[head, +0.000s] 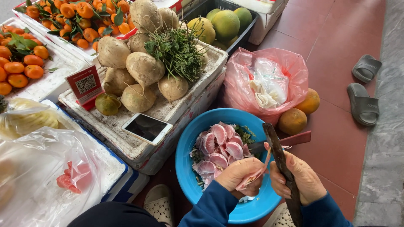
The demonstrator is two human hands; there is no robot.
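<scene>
Head view — two hands (244, 172) (301, 178), one blue bowl (189, 143), two sandals (365, 86).

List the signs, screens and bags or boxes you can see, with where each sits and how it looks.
Sign card: small red square with white code patch, leaning on the foam box.
Phone: white, dark screen, flat on the white foam box.
Pink plastic bag: on the floor right of the box, white scraps inside.
Clear bags: bottom left, crumpled.
</scene>
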